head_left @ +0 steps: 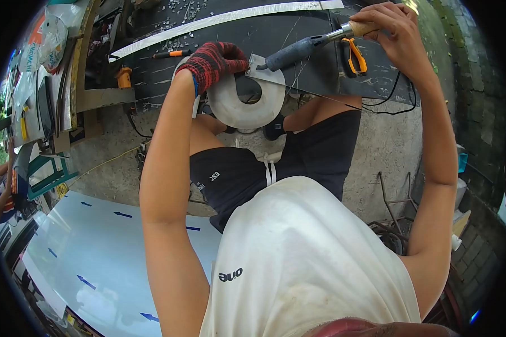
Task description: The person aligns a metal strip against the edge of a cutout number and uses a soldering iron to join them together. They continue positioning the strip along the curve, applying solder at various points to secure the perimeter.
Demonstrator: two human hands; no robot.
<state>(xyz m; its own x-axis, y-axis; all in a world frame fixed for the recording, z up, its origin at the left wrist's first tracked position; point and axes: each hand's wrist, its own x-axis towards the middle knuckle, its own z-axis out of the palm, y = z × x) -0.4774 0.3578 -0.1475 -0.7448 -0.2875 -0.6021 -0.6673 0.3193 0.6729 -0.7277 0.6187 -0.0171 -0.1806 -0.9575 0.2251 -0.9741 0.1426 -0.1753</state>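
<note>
My right hand (pixel 391 28) grips the wooden handle of a soldering iron (pixel 298 51), held slanting down to the left. Its thick grey barrel ends in a small bent tip near the upper edge of a curved, pale metal-looking piece (pixel 227 106) with a round opening. My left hand (pixel 219 63), in a red and black knit glove, rests at the piece's upper left. Its fingertips pinch together close to the iron's tip, but I cannot tell what is between them. A small flat tab (pixel 257 63) stands up beside the tip and the gloved fingers.
Orange-handled pliers (pixel 354 58) and an orange and black tool (pixel 171 54) lie on the dark marbled tabletop (pixel 315 84). A long pale strip (pixel 225 25) crosses it among scattered bits. A black cord (pixel 402 101) loops at right. Behind, a white sheet (pixel 95 253) bears blue arrows; another person (pixel 8 191) is far left.
</note>
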